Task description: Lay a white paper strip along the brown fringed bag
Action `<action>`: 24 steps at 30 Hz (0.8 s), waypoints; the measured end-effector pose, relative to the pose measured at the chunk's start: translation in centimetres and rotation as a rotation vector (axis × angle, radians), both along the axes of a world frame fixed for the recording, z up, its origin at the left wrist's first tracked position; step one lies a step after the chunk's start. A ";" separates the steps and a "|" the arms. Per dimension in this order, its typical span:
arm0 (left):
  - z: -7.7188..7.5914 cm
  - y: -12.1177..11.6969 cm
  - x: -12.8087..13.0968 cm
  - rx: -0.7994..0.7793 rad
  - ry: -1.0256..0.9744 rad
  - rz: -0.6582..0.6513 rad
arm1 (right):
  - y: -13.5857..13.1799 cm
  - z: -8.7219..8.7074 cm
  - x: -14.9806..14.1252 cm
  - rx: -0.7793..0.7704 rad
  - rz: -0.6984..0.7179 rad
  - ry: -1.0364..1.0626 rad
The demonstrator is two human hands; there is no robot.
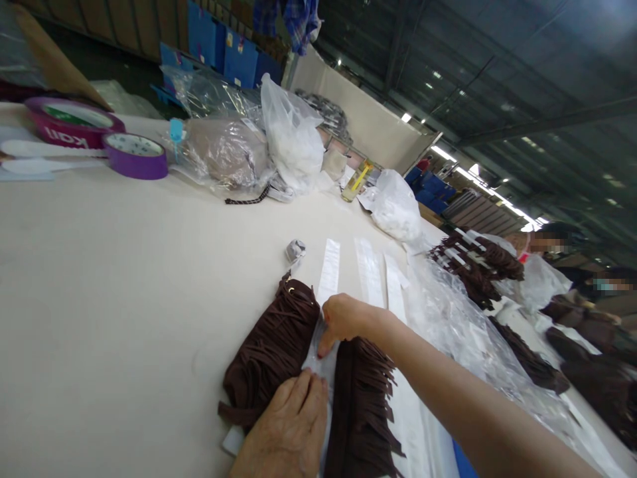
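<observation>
A dark brown fringed bag [271, 348] lies on the table in the middle of the head view, with small gold-coloured rings at its far end. Beside it on the right is a brown fringed strip [355, 411]. Between the two runs a whitish, slightly shiny wrapping strip [314, 355]. My left hand [288, 428] lies flat at the bag's near right side, fingertips on that strip. My right hand [343, 322] is closed at the strip's far part, thumb pointing down along it and fingers curled; the gripped edge is partly hidden.
White paper strips [369, 269] and clear plastic bags [458, 325] lie to the right, near more brown fringed pieces [478, 262]. Tape rolls [135, 159], a plastic-wrapped item [223, 153] and white bags [291, 126] stand along the back. A crumpled grey ball [295, 249] sits beyond the bag. People are at far right.
</observation>
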State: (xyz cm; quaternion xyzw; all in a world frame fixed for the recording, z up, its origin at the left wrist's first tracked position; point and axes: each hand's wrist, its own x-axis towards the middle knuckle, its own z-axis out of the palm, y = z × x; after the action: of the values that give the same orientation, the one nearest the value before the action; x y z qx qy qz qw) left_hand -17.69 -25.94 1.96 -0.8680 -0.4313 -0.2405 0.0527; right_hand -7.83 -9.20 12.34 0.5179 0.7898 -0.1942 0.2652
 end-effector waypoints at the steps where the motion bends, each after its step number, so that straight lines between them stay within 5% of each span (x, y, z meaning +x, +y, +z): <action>1: 0.0 0.0 0.0 0.004 -0.004 0.011 | 0.6 -0.1 0.5 -0.032 -0.029 0.029; 7: 0.1 0.1 0.1 0.025 -0.055 0.041 | 1.5 0.7 3.0 0.052 -0.040 0.126; 10: 0.2 0.0 0.1 0.022 -0.079 0.052 | -1.9 0.9 3.5 0.281 -0.021 0.205; 15: 0.2 -0.2 0.2 0.019 -0.102 0.056 | -7.5 -1.0 5.8 0.459 0.292 0.428; 20: 0.2 -0.2 0.0 -0.005 -0.077 0.056 | -10.1 0.1 11.8 0.881 -0.055 0.440; 24: 0.8 -0.2 0.1 0.042 -0.129 0.059 | -16.2 2.8 19.2 1.106 -0.392 0.471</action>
State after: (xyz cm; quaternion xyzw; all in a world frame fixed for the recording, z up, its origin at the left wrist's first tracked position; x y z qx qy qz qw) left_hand -17.61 -26.11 2.73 -0.8363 -0.4540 -0.3033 0.0503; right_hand 11.38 -25.42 15.11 0.6569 0.7009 0.0890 -0.2632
